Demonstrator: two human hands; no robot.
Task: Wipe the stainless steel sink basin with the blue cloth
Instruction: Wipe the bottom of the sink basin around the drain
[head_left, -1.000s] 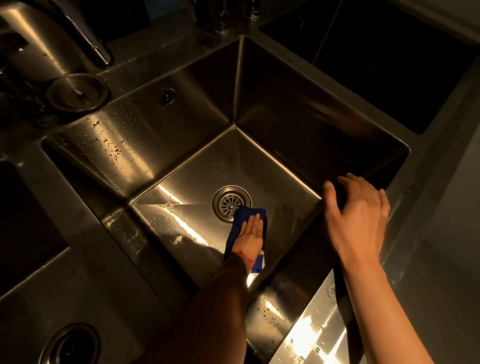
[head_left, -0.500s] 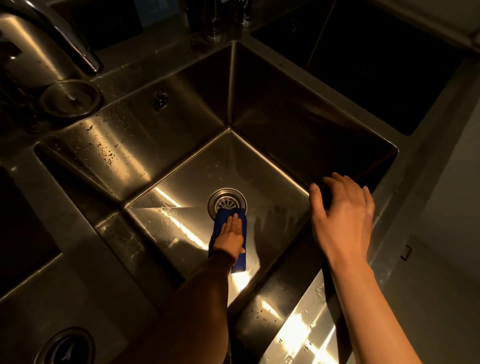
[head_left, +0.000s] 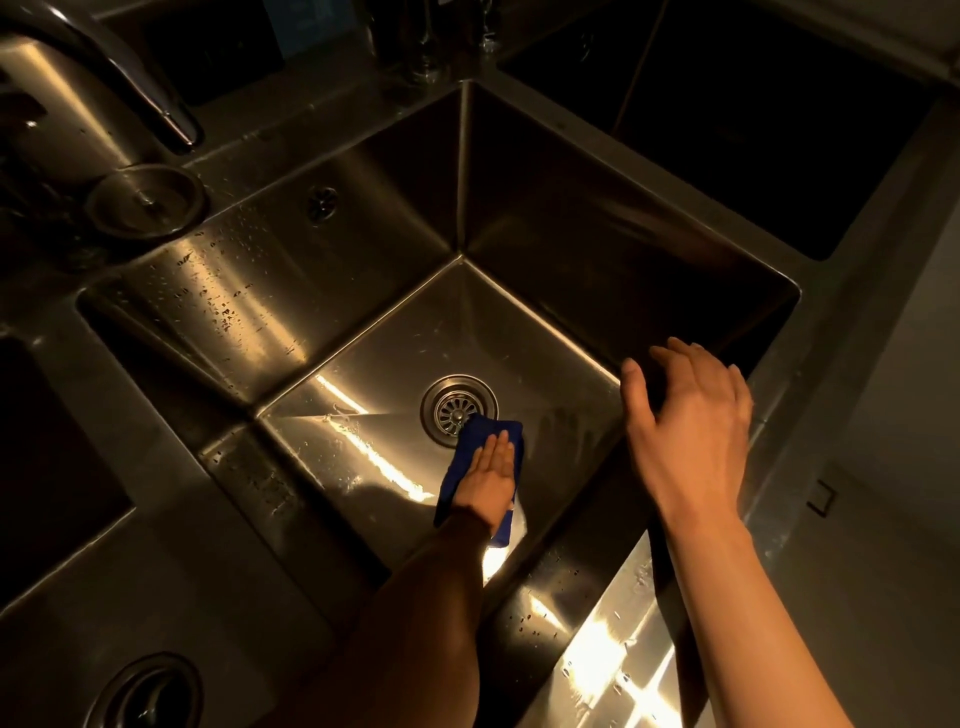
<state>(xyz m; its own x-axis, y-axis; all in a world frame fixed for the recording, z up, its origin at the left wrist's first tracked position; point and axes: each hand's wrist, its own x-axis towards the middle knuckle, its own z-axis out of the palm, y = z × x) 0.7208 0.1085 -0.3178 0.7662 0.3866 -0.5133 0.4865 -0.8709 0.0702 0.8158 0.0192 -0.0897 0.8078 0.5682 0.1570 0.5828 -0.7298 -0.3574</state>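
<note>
Steel sink (head_left: 597, 249), head view: blue cloth (head_left: 480, 467) flat on basin floor, top corner overlapping drain (head_left: 457, 408) rim. Left hand (head_left: 491, 478) flat on cloth, fingers straight and together, pressing down. Right hand (head_left: 691, 431) above right edge, fingers loosely spread, holding nothing. Faucet (head_left: 130, 93) top left.

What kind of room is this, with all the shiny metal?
Probably a kitchen, maybe a restaurant's. A deep square stainless steel sink basin sits between other basins, with a curved metal tap behind, and a left hand presses a blue cloth near its round drain strainer.
</note>
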